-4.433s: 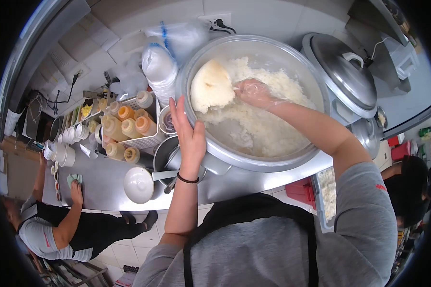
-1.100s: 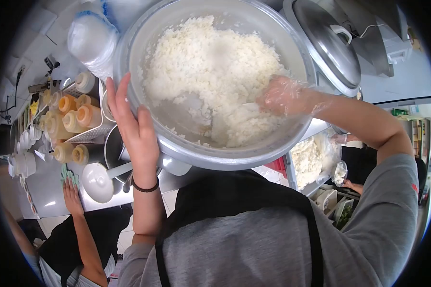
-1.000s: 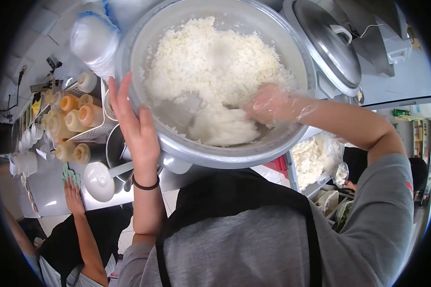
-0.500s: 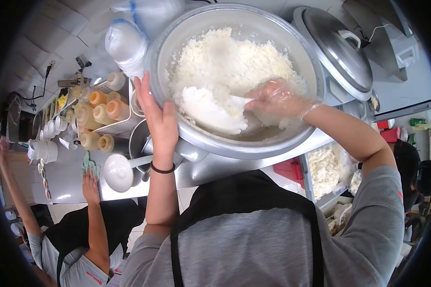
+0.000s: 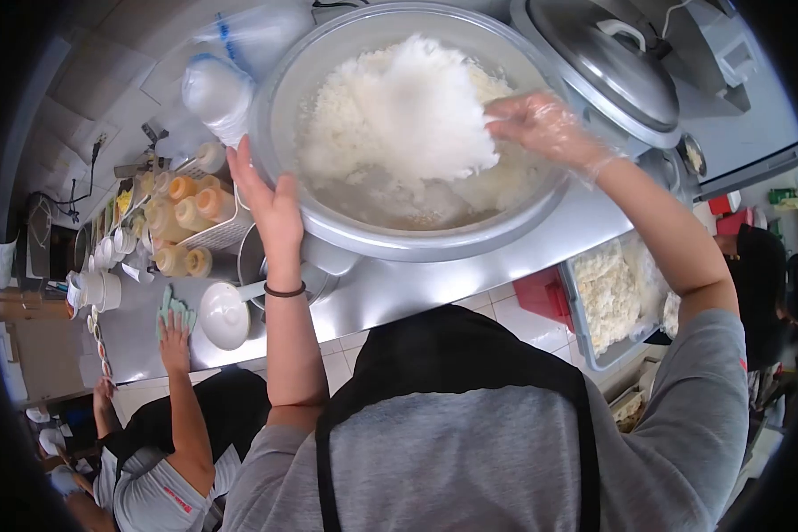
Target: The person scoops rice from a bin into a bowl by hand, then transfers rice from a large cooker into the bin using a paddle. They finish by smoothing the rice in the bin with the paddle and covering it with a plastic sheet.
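A large metal pot point(image 5: 470, 250) of white rice point(image 5: 346, 115) stands on the steel counter. My left hand point(image 5: 275, 213) rests against the pot's left rim with fingers stretched and spread. In a clear plastic glove, my right hand point(image 5: 541, 129) is over the right part of the pot. Its fingers are closed on a white paddle, whose blade is blurred and heaped with a broad mass of rice. Below that mass, part of the pot's inner bottom shows, with steam or haze over it.
Sauce bottles point(image 5: 191, 213) and a white ladle point(image 5: 224, 315) are at the left, with plastic bags point(image 5: 215, 93) behind. A co-worker's hand point(image 5: 176, 341) lies on a green cloth. The pot lid point(image 5: 603, 62) is upper right; a rice bin point(image 5: 607, 301) is lower right.
My right hand has moved up and slightly right, lifting the paddle with rice from the pot's lower part. My left hand stays at the rim. The co-worker's other arm has moved down.
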